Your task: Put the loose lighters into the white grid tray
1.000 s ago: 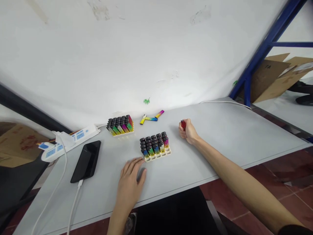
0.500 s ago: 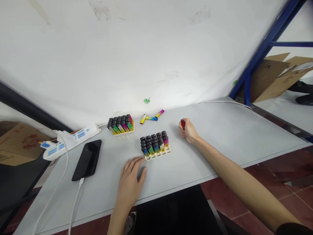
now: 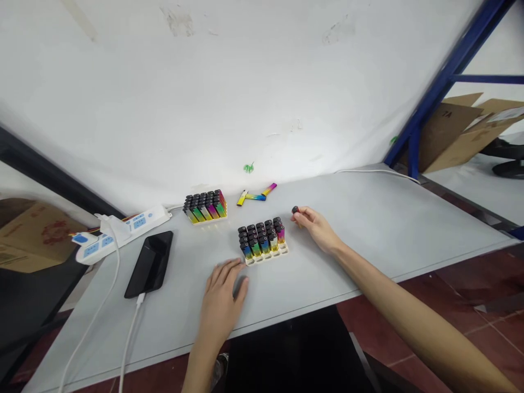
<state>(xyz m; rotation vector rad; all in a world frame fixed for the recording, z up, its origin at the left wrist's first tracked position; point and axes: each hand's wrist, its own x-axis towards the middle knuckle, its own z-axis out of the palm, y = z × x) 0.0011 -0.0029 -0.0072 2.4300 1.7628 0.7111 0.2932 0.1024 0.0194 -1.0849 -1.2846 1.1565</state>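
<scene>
My right hand (image 3: 314, 222) pinches a lighter (image 3: 295, 209) whose black top pokes out above the fingers; most of its body is hidden. To its left stands a white rack (image 3: 268, 256) with several upright black-topped lighters, and its front row of holes is bare. My left hand (image 3: 223, 292) lies on the table with fingers spread, the fingertips at the rack's near left corner. Further back on the left, a second rack (image 3: 210, 220) is packed with colourful lighters. Three loose pieces, yellow (image 3: 242, 198), blue (image 3: 256, 197) and pink-yellow (image 3: 269, 189), lie near the wall.
A black phone (image 3: 149, 264) with a white cable lies on the left of the grey table (image 3: 393, 218). Behind it is a white power strip (image 3: 123, 236). Cardboard boxes (image 3: 452, 131) and a blue frame (image 3: 414, 150) stand at the right.
My right hand has moved a little left towards the near rack, and the lighter in it now shows its black top upward. My left hand has stayed by the rack corner.
</scene>
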